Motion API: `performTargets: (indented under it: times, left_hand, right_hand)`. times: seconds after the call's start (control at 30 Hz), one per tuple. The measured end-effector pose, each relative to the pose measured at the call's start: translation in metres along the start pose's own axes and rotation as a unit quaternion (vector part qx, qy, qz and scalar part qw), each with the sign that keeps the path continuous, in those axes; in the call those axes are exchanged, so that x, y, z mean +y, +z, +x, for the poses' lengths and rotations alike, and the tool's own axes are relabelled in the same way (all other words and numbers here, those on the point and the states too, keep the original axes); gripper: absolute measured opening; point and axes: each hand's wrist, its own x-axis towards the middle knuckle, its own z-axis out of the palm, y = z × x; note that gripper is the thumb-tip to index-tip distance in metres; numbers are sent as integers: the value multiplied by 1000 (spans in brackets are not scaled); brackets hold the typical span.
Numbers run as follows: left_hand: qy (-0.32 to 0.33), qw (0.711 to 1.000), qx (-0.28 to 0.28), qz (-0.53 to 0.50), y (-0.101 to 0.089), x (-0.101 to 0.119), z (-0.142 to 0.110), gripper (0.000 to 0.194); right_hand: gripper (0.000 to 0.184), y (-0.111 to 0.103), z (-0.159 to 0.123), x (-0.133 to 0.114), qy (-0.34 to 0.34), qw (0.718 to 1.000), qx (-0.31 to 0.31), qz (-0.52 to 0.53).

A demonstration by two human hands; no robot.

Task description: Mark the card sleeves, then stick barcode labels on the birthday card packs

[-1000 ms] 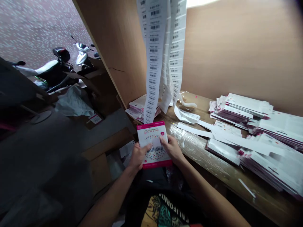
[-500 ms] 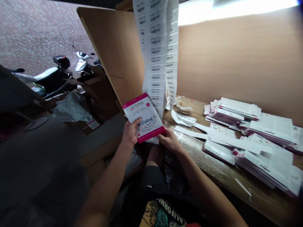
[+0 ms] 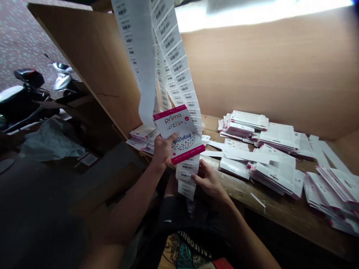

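Note:
A white packet with pink ends, printed "prima" and "birthday", is gripped at its left edge by my left hand, the thumb lying across its front. Behind the packet hangs a long strip of barcode labels, whose lower end shows beneath it. My right hand pinches the right edge of that lower end between thumb and fingers, just under the packet's bottom corner.
Several stacks of white packets cover the wooden table on the right, with loose paper strips across them. More packets lie left of the labels. An upright wooden panel, motorbikes and a plastic bag are at left.
The view has swung to the right. My right hand has gone from the packet's lower corner to the label strip below it, and more of the strip's end shows. My left hand keeps the packet.

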Motion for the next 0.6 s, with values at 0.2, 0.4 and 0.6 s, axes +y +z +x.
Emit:
performTargets:
  times: [0.2,0.4,0.6]
  left_hand:
    - [29,999,29,12,5,-14,-4,55]
    - [21,999,42,11,11,-20,-14,51]
    - [33,999,44,4,10,-22,-19,55]
  right_hand:
    - [49,-6,-13,-5,-6,995,88,41]
    - [21,-11,-8,3,-74,987,123,-77]
    - [5,-13,-13,4,-163,950,157,-214]
